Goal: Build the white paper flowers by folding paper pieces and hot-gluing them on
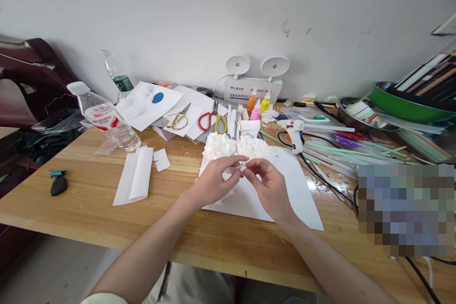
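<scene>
Both hands meet above a white sheet of paper (295,190) on the wooden table. My left hand (217,178) and my right hand (269,183) pinch a small white piece of paper (242,167) between their fingertips; its exact shape is hard to make out. Just behind the hands, a mass of crumpled white paper bits (221,145) covers part of the sheet, partly hidden by my left hand. A rolled white paper strip (250,127) lies at the back of that mass.
At left stand a water bottle (109,118), folded paper (135,175) and keys (59,183). Behind lie gold scissors (178,120), red-and-yellow-handled pliers (213,121) and paint bottles (265,103). A white glue gun (295,135), its cable and glue sticks (331,164) occupy the right.
</scene>
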Demonstrator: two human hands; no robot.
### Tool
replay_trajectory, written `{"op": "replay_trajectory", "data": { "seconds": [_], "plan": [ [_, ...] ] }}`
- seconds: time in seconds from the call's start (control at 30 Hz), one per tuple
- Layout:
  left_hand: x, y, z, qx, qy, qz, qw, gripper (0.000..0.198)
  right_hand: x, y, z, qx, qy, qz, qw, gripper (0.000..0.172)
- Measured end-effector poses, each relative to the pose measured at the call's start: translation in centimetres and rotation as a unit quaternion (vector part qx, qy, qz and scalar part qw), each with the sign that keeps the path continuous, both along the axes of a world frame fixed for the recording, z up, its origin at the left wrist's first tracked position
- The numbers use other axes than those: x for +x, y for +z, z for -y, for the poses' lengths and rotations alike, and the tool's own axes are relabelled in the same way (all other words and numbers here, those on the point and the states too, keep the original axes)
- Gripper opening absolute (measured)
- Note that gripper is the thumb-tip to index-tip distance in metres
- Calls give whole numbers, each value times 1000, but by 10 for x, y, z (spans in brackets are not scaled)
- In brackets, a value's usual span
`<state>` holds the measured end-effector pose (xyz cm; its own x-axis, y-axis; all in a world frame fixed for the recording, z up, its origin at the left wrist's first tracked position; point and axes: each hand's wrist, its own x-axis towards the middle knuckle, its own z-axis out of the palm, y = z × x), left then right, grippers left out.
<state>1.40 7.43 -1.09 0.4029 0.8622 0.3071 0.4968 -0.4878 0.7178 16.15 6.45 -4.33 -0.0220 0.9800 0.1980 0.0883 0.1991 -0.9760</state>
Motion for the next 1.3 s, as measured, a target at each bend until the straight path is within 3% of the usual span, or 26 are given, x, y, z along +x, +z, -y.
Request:
{"op": "replay_trajectory", "data": {
  "seconds": [0.23,0.43,0.67,0.83,1.07,1.2,1.3],
  "plan": [
    [-4,0,0,74,-39,-64,994,37,0,1,-1,-5,24,-2,1000,17],
    [-4,0,0,108,-59,-100,987,37,0,-1,-1,33,-6,12,999,13],
    [-1,-3,1,60,-8,-33,998,36,0,2,-2,8,0,-38,999,8],
    [0,-3,-1,19,20,-5,1000,16,-1,2,-3,-56,26,-100,993,12],
    [1,-1,0,13,18,-8,1000,15,-2,-1,-3,-63,33,-119,990,11],
    [1,-1,0,13,17,-4,1000,13,-1,1,-1,-42,38,-68,996,13],
    [1,-2,-1,18,12,3,1000,12,-1,1,1,26,2,19,999,13]
  ]
}}
